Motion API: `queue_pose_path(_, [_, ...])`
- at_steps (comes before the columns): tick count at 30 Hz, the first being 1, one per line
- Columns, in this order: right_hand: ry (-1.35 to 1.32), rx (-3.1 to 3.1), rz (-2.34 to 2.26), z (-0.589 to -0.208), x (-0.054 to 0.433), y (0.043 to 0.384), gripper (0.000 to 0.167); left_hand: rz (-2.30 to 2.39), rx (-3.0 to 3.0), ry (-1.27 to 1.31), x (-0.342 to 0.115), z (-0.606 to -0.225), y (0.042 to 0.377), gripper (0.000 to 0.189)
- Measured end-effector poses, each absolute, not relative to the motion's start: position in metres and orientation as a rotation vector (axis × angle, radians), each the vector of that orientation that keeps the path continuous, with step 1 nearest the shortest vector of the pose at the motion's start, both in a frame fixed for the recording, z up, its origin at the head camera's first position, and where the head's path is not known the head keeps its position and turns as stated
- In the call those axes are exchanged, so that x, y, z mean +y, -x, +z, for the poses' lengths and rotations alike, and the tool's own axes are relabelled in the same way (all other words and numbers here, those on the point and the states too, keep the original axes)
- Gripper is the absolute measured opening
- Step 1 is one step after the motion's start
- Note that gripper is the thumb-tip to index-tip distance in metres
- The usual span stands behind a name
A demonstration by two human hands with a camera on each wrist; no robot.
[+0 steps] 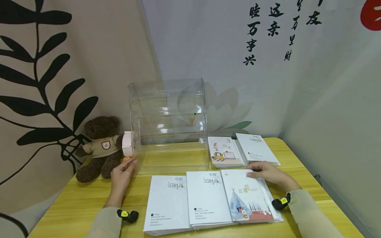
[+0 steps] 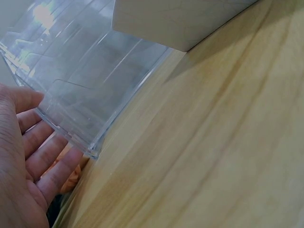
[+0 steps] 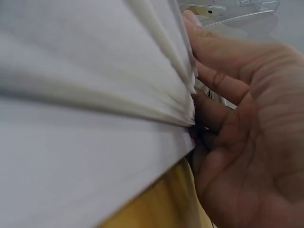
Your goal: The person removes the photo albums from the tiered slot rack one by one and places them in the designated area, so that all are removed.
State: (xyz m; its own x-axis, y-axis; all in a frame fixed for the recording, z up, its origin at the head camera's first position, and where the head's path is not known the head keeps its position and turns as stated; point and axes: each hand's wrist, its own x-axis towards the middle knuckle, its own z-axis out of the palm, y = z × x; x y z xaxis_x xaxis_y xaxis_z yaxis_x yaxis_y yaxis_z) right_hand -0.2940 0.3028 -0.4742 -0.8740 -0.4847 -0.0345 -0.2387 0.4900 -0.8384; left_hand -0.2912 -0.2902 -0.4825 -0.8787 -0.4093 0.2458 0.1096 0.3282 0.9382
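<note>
On the left, my left hand [image 1: 122,172] is at the lower side edge of a clear plastic shelf rack [image 1: 171,109]. Its fingers [image 2: 52,178] reach along the rack's side panel and the thumb lies near the panel's edge. On the right, my right hand [image 1: 268,173] grips the top right of a book [image 1: 250,201] with a tent picture on its cover. Its thumb rests on the cover, and the other fingers curl at the book's edge in the right wrist view. Two white-covered books [image 1: 168,205] lie side by side to the left of it.
Two more stacks of books [image 1: 226,150] lie at the back right of the wooden table [image 1: 74,211]. A brown teddy bear [image 1: 102,148] sits left of the rack, with a pink object [image 1: 127,143] between them. A printed cloth backdrop [image 1: 208,39] hangs behind.
</note>
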Motion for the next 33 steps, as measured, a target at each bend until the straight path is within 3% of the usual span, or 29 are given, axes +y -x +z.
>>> queue_pose_path(21, [0.567,2.519,-1.363,-0.477,0.307,0.297,0.032,-1.481,-2.207,-0.236,-0.291,-0.485,0.294,0.037])
queue_pose_path(33, [0.785,3.000,-1.385,-0.428,0.292,0.286,0.025,-0.859,-2.209,-0.237,-0.298,-0.469,0.294,0.033])
